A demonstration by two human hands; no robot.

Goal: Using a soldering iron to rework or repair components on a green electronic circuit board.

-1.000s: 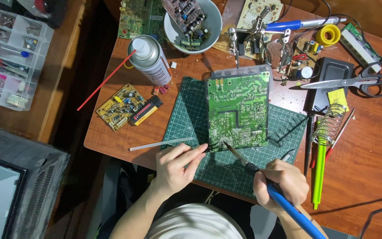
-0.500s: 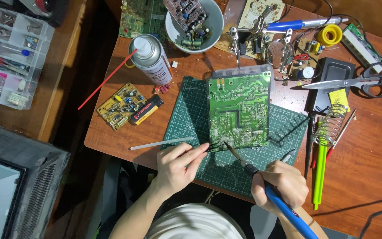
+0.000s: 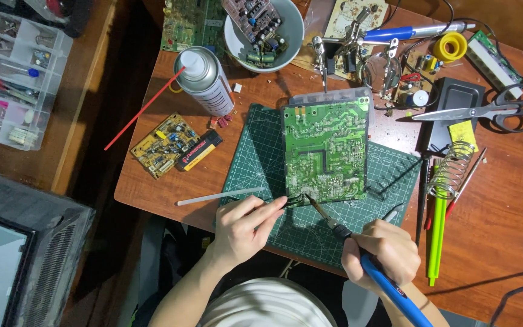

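A green circuit board (image 3: 325, 150) lies solder side up on a dark green cutting mat (image 3: 255, 157). My right hand (image 3: 381, 254) grips a blue-handled soldering iron (image 3: 388, 289); its tip touches the board's near left corner. My left hand (image 3: 248, 225) pinches dark tweezers (image 3: 292, 201) whose points meet the same corner, just left of the iron tip.
A spray can (image 3: 206, 81) with a red straw, a small yellow circuit board (image 3: 163, 144), a white bowl (image 3: 286, 36) of boards, a helping-hands stand (image 3: 358, 42), scissors (image 3: 485, 111), a coil iron stand (image 3: 450, 171), a green tool (image 3: 437, 236), and a parts box (image 3: 13, 79) at left.
Both hands stay at the board's near left corner; the iron and tweezers have barely shifted. The view has drifted slightly.
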